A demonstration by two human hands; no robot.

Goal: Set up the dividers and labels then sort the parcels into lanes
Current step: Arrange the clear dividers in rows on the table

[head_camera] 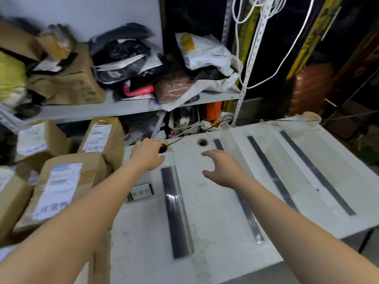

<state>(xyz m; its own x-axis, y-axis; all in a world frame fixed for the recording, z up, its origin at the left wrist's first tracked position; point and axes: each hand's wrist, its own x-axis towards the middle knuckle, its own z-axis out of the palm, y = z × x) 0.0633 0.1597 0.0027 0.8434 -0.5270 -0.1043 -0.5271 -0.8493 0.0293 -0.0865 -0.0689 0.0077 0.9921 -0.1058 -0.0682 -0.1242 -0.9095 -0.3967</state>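
Observation:
Several clear dividers with dark bases stand in rows on the white table [215,218]: one at the left [175,212], one partly under my right forearm [249,218], two more to the right [272,173] [316,173]. A handwritten label card [141,192] lies left of the first divider. My left hand [146,153] hovers over the table's far left corner, fingers relaxed, holding nothing. My right hand [222,169] hovers above the table with spread fingers, empty. Cardboard parcels [61,185] with shipping labels pile up at the left.
A grey shelf [98,109] behind holds boxes and mailer bags [205,52]. Two cable holes [202,142] pierce the table's far edge. White cords [256,37] hang from a perforated post. A tape roll [311,117] sits at the far right corner.

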